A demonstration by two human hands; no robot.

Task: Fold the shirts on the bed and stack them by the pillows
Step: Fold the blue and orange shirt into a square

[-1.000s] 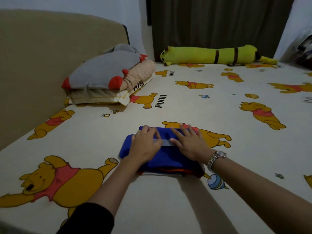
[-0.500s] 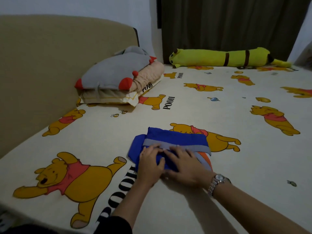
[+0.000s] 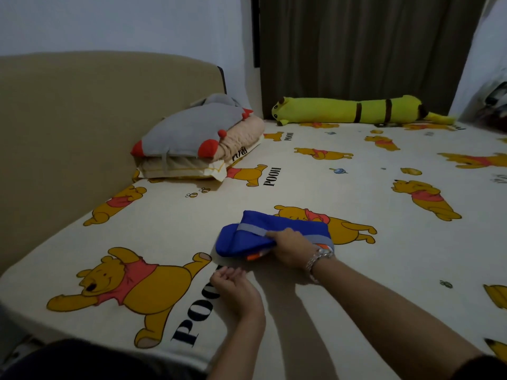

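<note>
Folded blue shirt [image 3: 258, 234] with a grey stripe lies on the bed [image 3: 315, 311] at centre frame, its near edge lifted slightly off the sheet. An orange and white layer shows at its underside.

Right hand [image 3: 292, 249] holds the shirt at its near right edge: fingers curled over the top, thumb apparently beneath, though the underside is hidden. A metal watch [image 3: 319, 257] sits on that wrist.

Left hand [image 3: 233, 287] is apart from the shirt, lower centre of the frame, palm turned up just above the sheet, fingers loosely curled, holding nothing.

Pillows [image 3: 197, 144] stacked at upper left against a tan headboard [image 3: 82, 133]: a grey one with red corners on top, beige ones beneath. Shirt is well apart from them.

Long yellow plush toy [image 3: 356, 109] lies along the far edge of the bed, below a dark curtain [image 3: 370, 42]. Sheet is cream with a bear print.
</note>
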